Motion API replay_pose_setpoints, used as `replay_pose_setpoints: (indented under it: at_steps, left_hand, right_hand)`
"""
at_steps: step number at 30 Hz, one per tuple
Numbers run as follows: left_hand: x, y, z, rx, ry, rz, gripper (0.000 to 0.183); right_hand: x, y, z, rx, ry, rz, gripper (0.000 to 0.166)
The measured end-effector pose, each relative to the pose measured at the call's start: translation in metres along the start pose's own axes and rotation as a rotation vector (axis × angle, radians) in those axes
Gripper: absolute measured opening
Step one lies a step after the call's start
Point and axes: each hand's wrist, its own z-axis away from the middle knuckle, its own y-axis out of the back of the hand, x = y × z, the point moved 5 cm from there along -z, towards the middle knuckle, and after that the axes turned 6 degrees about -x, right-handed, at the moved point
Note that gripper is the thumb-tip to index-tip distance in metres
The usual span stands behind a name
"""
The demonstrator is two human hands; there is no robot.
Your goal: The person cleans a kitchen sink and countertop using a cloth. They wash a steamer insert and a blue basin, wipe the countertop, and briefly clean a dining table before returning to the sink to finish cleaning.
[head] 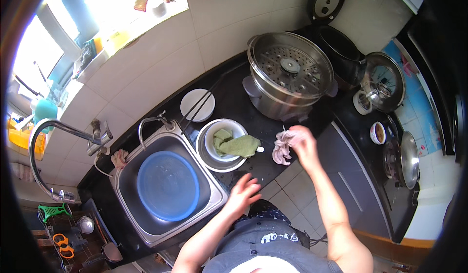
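My right hand (302,141) grips a crumpled pale pink cloth (282,148) over the front edge of the black countertop. With fingers apart, my left hand (244,194) hovers by the sink's right front corner and holds nothing. Between my hands and the wall, a green cloth (243,145) lies in a white bowl (209,141), which rests inside a larger metal basin (219,167). Behind it, dark chopsticks (199,108) lie across another white bowl (186,99). A blue plastic basin (168,186) sits in the steel sink (215,202).
A large steel steamer pot (281,103) stands near the wall, beside an open rice cooker (340,46). Farther right are a small bowl (377,133) and a pan lid (410,159). A curved tap (34,145) rises left of the sink, above a utensil rack (65,232).
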Motion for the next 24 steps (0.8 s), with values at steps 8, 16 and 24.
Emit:
replay_pose_setpoints:
  at_steps: [8,16,24]
  left_hand:
    - [0.023,0.078,-0.03,0.442,-0.267,0.33,0.046]
    - [0.027,0.084,-0.038,0.69,-0.364,0.198,0.051]
    - [0.023,0.088,-0.027,0.701,-0.398,0.223,0.053]
  right_hand:
    - [0.064,-0.036,-0.011,-0.282,0.067,1.022,0.066]
    - [0.066,-0.027,-0.021,-0.542,0.17,1.066,0.063]
    - [0.071,-0.082,-0.063,-0.46,0.254,0.987,0.06]
